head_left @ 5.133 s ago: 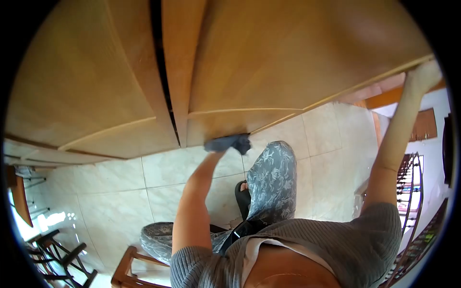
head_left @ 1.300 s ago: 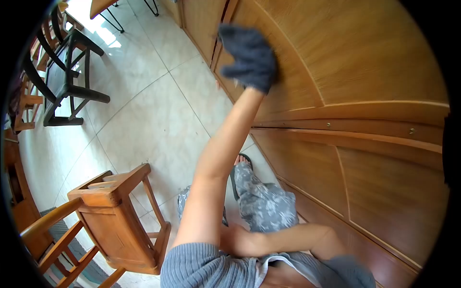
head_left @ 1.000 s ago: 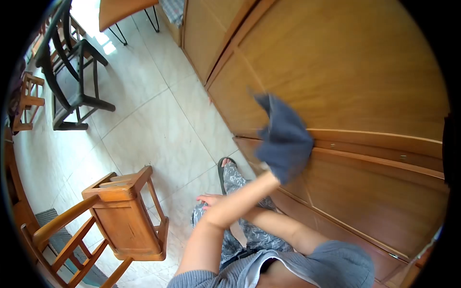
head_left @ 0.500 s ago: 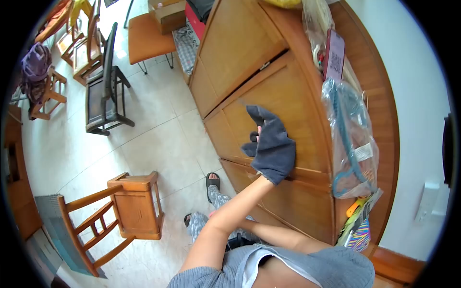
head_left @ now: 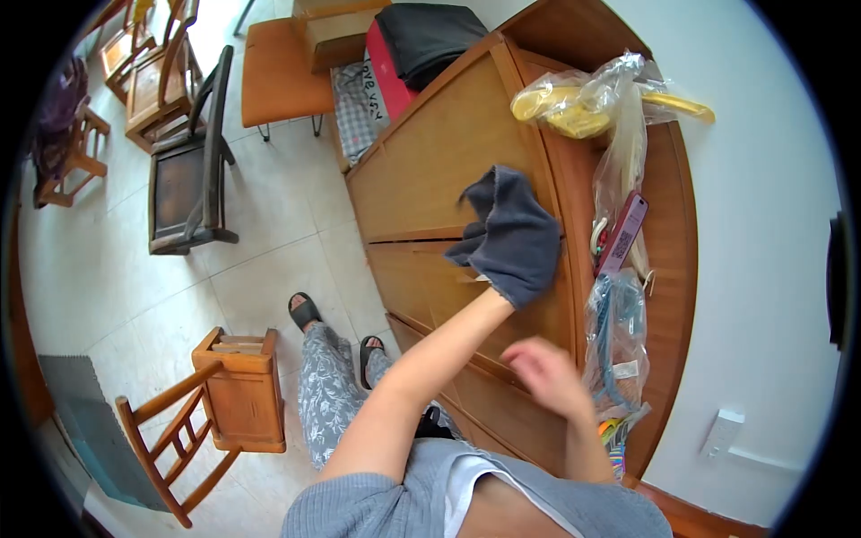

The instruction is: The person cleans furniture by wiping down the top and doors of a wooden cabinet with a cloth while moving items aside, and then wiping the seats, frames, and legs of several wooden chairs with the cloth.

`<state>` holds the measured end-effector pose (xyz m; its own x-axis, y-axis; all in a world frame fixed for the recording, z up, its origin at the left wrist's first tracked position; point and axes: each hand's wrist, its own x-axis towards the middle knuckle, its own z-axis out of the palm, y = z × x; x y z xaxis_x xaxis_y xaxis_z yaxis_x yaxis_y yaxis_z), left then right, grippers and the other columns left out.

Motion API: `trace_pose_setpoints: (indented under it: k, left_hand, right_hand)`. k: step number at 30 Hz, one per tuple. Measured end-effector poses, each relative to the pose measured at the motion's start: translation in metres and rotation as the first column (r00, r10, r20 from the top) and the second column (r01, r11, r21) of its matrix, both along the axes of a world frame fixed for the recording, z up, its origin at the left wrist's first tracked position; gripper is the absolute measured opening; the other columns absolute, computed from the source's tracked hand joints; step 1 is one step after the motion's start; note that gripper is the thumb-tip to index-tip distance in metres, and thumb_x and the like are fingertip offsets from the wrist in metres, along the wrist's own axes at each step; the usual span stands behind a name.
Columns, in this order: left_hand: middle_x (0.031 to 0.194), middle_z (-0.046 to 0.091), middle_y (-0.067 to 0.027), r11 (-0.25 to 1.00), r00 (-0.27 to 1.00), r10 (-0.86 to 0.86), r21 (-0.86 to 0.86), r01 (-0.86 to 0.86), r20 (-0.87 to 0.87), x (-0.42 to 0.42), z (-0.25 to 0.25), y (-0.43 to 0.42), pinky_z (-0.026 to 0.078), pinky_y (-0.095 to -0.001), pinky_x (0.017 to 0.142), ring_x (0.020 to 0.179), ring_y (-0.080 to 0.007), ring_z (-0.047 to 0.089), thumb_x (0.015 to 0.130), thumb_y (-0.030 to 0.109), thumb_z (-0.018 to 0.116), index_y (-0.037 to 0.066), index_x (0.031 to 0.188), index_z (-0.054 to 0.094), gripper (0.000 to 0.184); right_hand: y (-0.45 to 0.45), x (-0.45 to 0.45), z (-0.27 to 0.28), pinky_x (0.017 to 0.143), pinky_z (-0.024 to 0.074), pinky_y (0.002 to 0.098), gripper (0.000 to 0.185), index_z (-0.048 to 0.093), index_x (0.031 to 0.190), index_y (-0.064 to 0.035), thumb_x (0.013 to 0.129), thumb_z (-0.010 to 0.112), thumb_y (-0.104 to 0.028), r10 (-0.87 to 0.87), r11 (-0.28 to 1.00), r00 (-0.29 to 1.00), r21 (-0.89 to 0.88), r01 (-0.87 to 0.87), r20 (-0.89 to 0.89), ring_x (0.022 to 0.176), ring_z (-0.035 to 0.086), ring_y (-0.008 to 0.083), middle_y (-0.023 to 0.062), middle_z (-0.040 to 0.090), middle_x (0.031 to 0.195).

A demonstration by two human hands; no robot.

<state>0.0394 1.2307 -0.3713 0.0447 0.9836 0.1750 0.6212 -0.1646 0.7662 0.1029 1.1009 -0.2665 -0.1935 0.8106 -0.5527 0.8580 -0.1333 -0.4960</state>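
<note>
My left hand is wrapped in a dark grey cloth (head_left: pixel 516 233), which hides its fingers; a bit of wrist (head_left: pixel 502 305) shows below. The cloth lies against the wooden cabinet (head_left: pixel 448 170), across the upper door near the top edge. My right hand (head_left: pixel 549 375) is raised beside the cabinet top, blurred, with loosely bent fingers and nothing visible in it. Close to it, a plastic bag with blue tubing-like contents (head_left: pixel 613 336) lies on the cabinet top. A phone (head_left: pixel 623 233) with a code on its back or screen lies further along.
Yellow items in clear plastic (head_left: pixel 574 112) lie at the cabinet's far end. A wooden chair (head_left: pixel 242 394) stands at left, a dark chair (head_left: pixel 184 188) beyond it. An orange-seated chair (head_left: pixel 282 72) holds boxes. A wall socket (head_left: pixel 722 432) is at right.
My left hand has moved the cloth further along the cabinet onto the other door. My right hand has come up from behind my left arm. My feet have shifted, and the view has moved.
</note>
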Motion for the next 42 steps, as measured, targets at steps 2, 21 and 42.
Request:
trace_pose_setpoints:
  k: [2,21,42]
  left_hand:
    - [0.071,0.058,-0.0119,0.991,0.844,-0.026,0.097,0.092,-0.536,-0.006,-0.016,0.033,0.044,-0.0335,0.059,0.068,-0.0229,0.055,0.075,0.015,0.052,0.003,0.073,0.062,0.015]
    - [0.115,0.050,-0.0212,0.891,0.946,0.324,0.335,-0.306,0.002,-0.023,-0.120,0.191,0.042,-0.0383,0.088,0.106,-0.0347,0.050,0.085,0.016,0.042,-0.006,0.120,0.046,0.042]
    - [0.121,0.050,-0.0153,0.846,0.378,-0.191,-0.347,-0.404,-0.906,0.011,-0.335,0.099,0.037,-0.0353,0.097,0.113,-0.0266,0.046,0.090,0.015,0.040,-0.003,0.124,0.044,0.038]
  right_hand:
    - [0.043,0.001,0.013,0.081,0.0447,0.0298,0.021,0.055,0.103,-0.0008,0.082,0.053,0.000,-0.088,0.919,0.996,0.386,0.074,0.017,0.094,0.057,0.0227,0.0116,0.057,0.100]
    - [0.161,-0.004,-0.027,0.105,0.0161,0.0473,0.083,0.017,0.139,0.0014,0.077,0.062,-0.032,0.213,0.772,0.854,0.454,-0.445,0.476,0.129,0.019,0.0418,0.0254,0.018,0.142]
    - [0.155,0.017,-0.032,0.108,0.0038,0.0434,0.063,0.004,0.138,0.0081,0.090,0.038,-0.015,0.209,0.833,0.912,0.425,-0.355,0.352,0.136,0.006,0.0361,0.0251,0.003,0.145]
